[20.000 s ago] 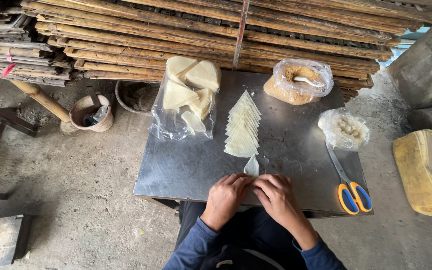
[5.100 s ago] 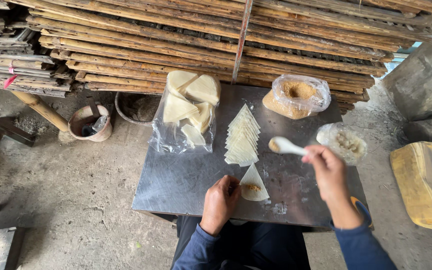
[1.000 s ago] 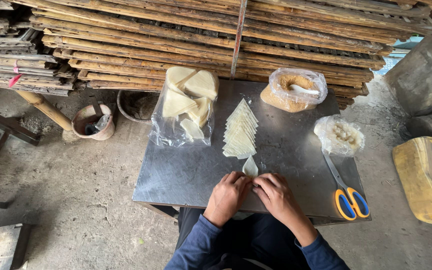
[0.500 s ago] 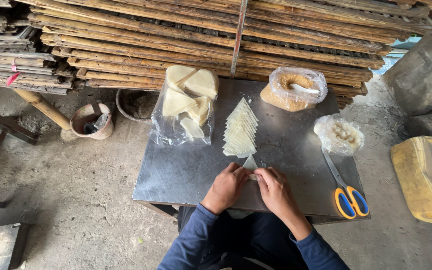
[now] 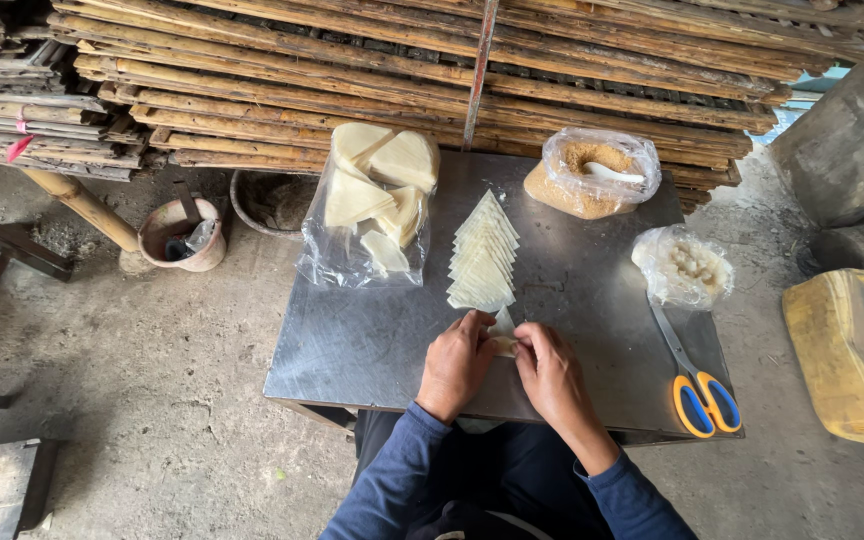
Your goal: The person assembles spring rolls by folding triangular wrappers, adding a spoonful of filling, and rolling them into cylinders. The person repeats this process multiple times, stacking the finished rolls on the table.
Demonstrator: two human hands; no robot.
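Both hands work one pale triangular wrapper (image 5: 503, 328) at the near edge of a grey metal table (image 5: 352, 340). My left hand (image 5: 457, 363) pinches its left side and my right hand (image 5: 549, 372) pinches its right side, fingertips almost meeting. Just beyond the hands lies a fanned row of triangular wrappers (image 5: 484, 255). A clear bag of larger pale sheet pieces (image 5: 372, 205) lies at the far left of the table. A bag of brown filling (image 5: 582, 180) with a white spoon (image 5: 612, 173) stands at the back.
A clear bag of pale lumps (image 5: 690, 268) and blue-and-orange scissors (image 5: 697, 385) lie at the right. Stacked bamboo racks (image 5: 432, 70) rise behind the table. A clay pot (image 5: 180, 235) and a dark basin (image 5: 272, 200) sit on the concrete floor at left; a yellow block (image 5: 852, 350) at right.
Five seconds ago my right hand held the spoon over the table; the spoon is now back in the filling bag. Both hands have closed on the wrapper and shifted slightly away from me.
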